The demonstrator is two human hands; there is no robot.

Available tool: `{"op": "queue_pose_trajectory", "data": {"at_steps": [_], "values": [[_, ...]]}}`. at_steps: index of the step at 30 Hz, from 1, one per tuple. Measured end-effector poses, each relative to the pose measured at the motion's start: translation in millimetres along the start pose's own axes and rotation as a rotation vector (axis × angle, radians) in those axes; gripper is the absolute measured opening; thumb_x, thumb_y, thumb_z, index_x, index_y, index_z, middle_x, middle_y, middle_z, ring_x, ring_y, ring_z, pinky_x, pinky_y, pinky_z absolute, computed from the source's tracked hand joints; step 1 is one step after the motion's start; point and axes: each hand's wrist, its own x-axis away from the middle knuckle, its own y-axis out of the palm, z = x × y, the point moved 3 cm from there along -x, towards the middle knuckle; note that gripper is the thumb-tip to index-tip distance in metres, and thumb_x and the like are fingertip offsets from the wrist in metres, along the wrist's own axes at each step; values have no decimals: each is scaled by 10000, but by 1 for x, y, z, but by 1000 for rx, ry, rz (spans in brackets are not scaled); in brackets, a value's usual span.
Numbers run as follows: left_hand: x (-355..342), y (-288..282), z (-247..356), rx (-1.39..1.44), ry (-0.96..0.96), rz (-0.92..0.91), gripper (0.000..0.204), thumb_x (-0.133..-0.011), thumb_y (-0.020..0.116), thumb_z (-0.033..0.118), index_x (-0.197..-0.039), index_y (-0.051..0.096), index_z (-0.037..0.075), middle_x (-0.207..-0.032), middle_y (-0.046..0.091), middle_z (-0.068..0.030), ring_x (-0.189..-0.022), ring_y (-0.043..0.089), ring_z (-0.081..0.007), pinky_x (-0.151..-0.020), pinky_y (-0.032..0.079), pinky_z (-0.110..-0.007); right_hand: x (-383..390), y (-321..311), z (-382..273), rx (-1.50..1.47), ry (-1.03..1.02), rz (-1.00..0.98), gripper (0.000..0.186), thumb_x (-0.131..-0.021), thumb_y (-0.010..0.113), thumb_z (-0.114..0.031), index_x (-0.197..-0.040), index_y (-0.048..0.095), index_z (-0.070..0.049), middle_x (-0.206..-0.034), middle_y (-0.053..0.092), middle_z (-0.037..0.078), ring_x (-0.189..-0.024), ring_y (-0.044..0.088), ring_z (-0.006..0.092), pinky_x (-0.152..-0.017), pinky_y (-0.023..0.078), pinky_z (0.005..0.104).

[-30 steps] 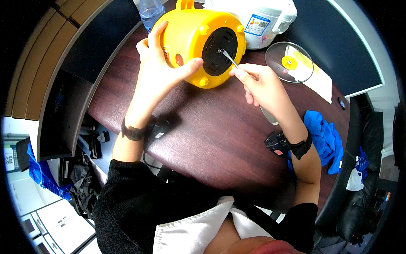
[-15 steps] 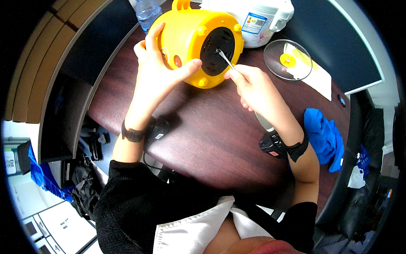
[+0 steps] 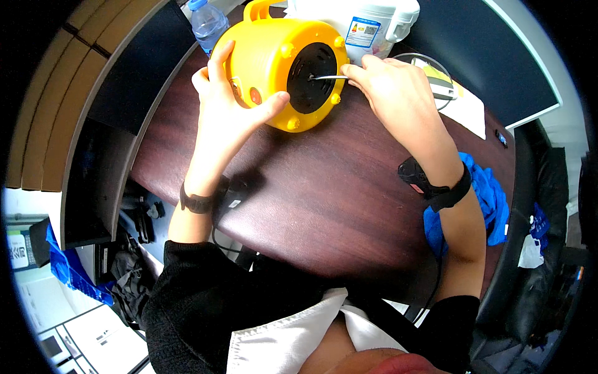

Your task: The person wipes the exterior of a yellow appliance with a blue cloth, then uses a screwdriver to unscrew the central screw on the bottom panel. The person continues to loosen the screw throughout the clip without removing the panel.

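Note:
A yellow electric pot (image 3: 261,47) lies tipped on its side at the far middle of the table, its black vented base (image 3: 311,93) turned toward the right. My left hand (image 3: 230,100) grips its near left side, thumb by the rim of the base and fingers up over the body. A red switch (image 3: 255,95) shows beside that thumb. My right hand (image 3: 395,84) holds a screwdriver with a thin metal shaft (image 3: 330,77). The shaft lies nearly level, and its tip touches the middle of the base. My palm hides part of the handle.
Behind the pot stand a plastic water bottle (image 3: 208,26) and a white appliance (image 3: 374,31). A glass lid (image 3: 450,62) and white paper (image 3: 468,115) lie beyond my right hand. Blue cloth (image 3: 489,187) is under my right forearm. Dark partitions (image 3: 479,56) border the table.
My right hand has moved up and to the right, swinging the screwdriver from slanted to nearly level, with its tip still at the base. The pot has shifted slightly left in view.

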Motion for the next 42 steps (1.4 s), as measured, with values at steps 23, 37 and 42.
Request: {"op": "queue_pose_trajectory", "data": {"at_steps": [23,37,42], "values": [[1,-2,2,-15,4,7,1034,-596,841,438,-1422,294,141,-1224,345,-241,-1097,533,-383,-929,495,-423,29,21,-33,-1370,780,-376,248,-968,547,-232,-1027,659,-18,-546,484,-9,-456,463,57,-446,382,231],[1,-3,-3,-24,-11,-11,1032,-611,830,474,-1425,280,157,-1200,347,-240,-1099,527,-387,-937,489,-425,13,4,-23,-339,228,-52,129,-892,553,-123,-930,658,-59,-711,641,118,-633,655,266,-563,509,367],[0,-3,3,49,-19,-4,961,-660,798,442,-1431,308,144,-1201,375,-207,-1131,466,-349,-988,417,-427,2,0,9,-181,-43,96,155,-856,618,-165,-987,684,-113,-743,617,108,-719,666,242,-608,524,334]]}}
